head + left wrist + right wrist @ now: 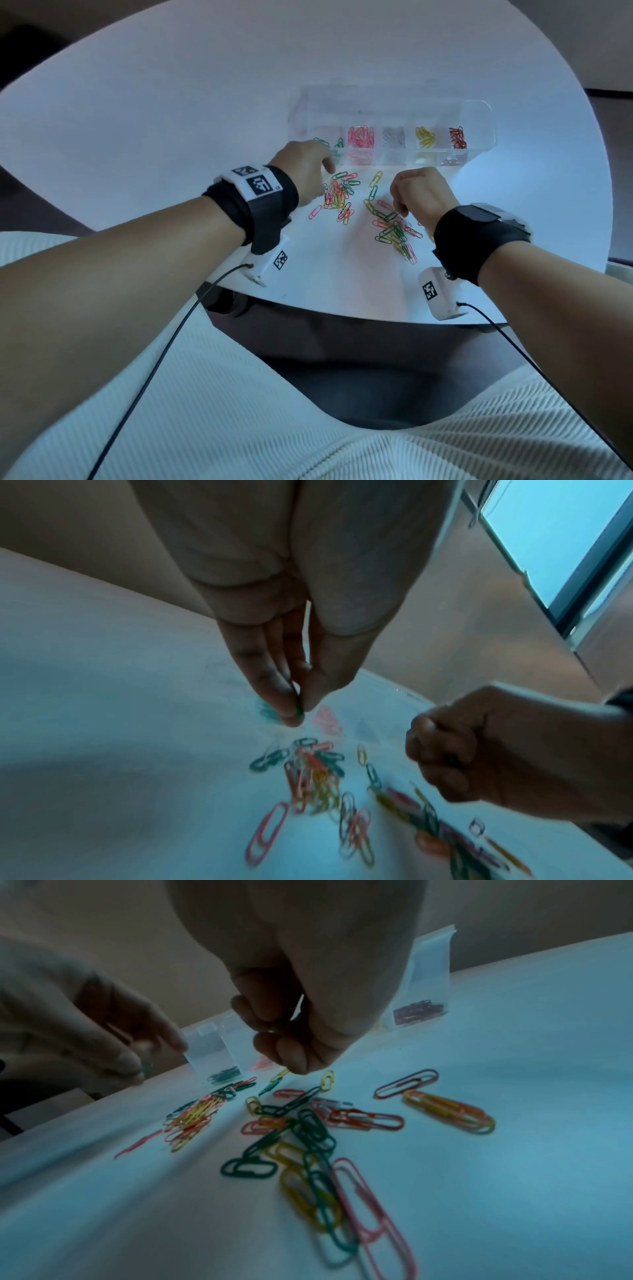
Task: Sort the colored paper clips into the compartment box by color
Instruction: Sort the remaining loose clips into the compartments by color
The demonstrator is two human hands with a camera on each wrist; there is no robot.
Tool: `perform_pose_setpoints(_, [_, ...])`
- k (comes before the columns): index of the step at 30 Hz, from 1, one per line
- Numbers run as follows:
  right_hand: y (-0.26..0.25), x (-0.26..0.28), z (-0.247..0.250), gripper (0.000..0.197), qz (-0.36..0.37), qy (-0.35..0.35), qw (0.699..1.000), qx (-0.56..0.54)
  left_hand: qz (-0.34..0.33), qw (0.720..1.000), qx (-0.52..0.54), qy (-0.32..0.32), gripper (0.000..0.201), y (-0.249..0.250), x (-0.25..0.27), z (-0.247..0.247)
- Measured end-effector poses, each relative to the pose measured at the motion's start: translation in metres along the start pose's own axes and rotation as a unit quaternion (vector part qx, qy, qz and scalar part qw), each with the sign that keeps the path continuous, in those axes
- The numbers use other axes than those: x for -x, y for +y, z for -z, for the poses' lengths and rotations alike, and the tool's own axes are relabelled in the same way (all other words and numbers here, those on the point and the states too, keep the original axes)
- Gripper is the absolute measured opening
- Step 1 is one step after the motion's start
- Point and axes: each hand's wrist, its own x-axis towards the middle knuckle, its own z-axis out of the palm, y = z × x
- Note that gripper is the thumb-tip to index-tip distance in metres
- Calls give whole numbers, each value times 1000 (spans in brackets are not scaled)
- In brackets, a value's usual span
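A clear compartment box stands at the back of the white table; left to right its compartments hold green, pink, silver, yellow and red clips. Two loose heaps of mixed paper clips lie in front of it, a left heap and a right heap. My left hand hovers by the green compartment and pinches a green clip between thumb and fingertip. My right hand hangs over the right heap with its fingers curled tight, apparently pinching a small clip whose colour I cannot make out.
The table's rounded front edge runs just below the heaps. Bare tabletop stretches left of and behind the box. Cables trail from both wrist cameras over my lap. A single yellow clip lies between the heaps and the box.
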Motion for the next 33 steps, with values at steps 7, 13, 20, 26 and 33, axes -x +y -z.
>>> perform_pose_setpoints(7, [-9,-1,-2,23,16,-69,994,-83,1,999,52,13,38,4,-7,14])
perform_pose_setpoints(13, [-14,-13,3,19,131,-48,953,268,51,998,35,-2,24,6,-8,4])
perform_pose_setpoints(20, [-9,-21,0,14,144,-30,913,381,38,999,-35,-10,10,-2,-12,-6])
perform_pose_setpoints(26, [-13,-17,-10,15,86,-54,891,443,29,991,-127,-10,17,-14,-13,-20])
perform_pose_setpoints(33, [-5,-8,-16,30,80,-45,876,474,32,993,-111,3,11,-16,-12,-20])
